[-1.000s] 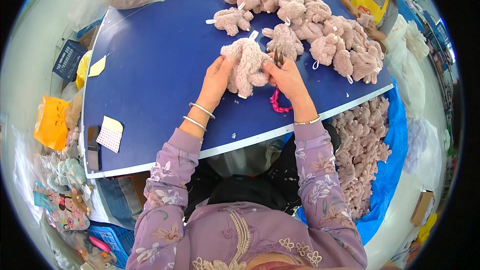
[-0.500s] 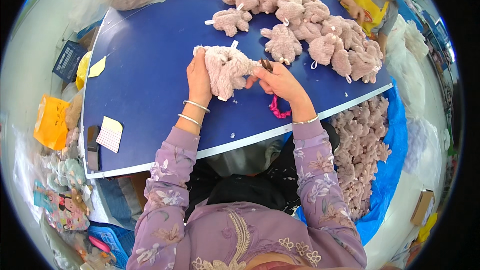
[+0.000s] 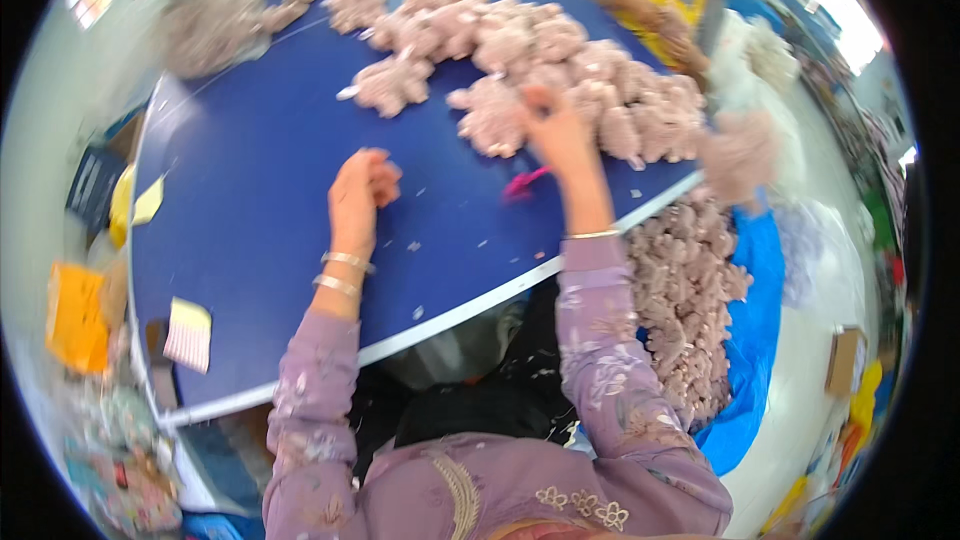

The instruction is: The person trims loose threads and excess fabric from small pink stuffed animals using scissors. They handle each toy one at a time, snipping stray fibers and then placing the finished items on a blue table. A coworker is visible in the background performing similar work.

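My left hand [image 3: 366, 188] hovers above the blue table [image 3: 300, 240], its fingers curled in with nothing seen in them. My right hand [image 3: 560, 130] is closed and somewhat blurred, beside a fluffy pinkish plush toy [image 3: 488, 118] at the near side of the pile; I cannot tell if it touches the toy. A bright pink cord [image 3: 525, 183] hangs below that hand, from the snips whose blades are hidden now. Over the blue bag's edge, a smeared pinkish plush [image 3: 742, 155] is in midair, apart from both hands.
Many similar toys form a pile [image 3: 540, 40] across the far table. A blue bag [image 3: 755, 340] full of plush [image 3: 685, 310] stands at the right. A co-worker in a yellow apron [image 3: 672, 12] sits at far right. A notepad [image 3: 188, 333] and orange bag [image 3: 78, 315] lie left.
The plush held in both hands has left them; a blurred plush is now in the air above the bag. My right hand has moved toward the pile, the pink cord moving with it. The view has shifted.
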{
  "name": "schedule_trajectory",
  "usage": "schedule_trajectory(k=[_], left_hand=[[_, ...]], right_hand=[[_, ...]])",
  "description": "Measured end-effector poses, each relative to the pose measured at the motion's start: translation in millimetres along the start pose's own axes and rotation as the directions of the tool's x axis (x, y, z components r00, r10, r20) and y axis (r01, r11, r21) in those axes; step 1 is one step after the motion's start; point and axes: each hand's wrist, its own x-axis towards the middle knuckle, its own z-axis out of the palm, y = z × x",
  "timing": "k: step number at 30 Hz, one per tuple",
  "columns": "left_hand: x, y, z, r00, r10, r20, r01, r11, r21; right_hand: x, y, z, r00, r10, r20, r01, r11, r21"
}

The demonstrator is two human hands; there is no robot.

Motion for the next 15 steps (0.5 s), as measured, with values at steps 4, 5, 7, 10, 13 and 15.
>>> schedule_trajectory(k=[4, 5, 7, 10, 13, 15], left_hand=[[-9, 2, 4, 0.999, 0.013, -0.033, -0.011, 0.999, 0.048], [-7, -2, -1, 0.999, 0.034, -0.013, -0.033, 0.997, 0.064], [-8, -2, 0, 0.996, 0.063, 0.058, -0.068, 0.994, 0.087], [-6, -2, 1, 0.994, 0.015, 0.111, -0.024, 0.997, 0.079], [-9, -1, 6, 0.992, -0.029, 0.122, 0.031, 0.999, -0.009], [-10, 1, 4, 0.989, -0.038, 0.144, 0.054, 0.993, -0.108]], right_hand=[[-12, 15, 49, 0.966, -0.052, 0.252, 0.142, 0.925, -0.352], [-11, 3, 52, 0.958, -0.003, 0.286, 0.116, 0.919, -0.378], [-12, -12, 44, 0.937, 0.109, 0.331, 0.016, 0.935, -0.354], [-14, -23, 37, 0.923, 0.092, 0.375, -0.099, 0.995, 0.001], [-31, -37, 47, 0.901, -0.112, 0.418, -0.163, 0.807, 0.568], [-44, -51, 57, 0.876, -0.271, 0.4, 0.064, 0.886, 0.46]])
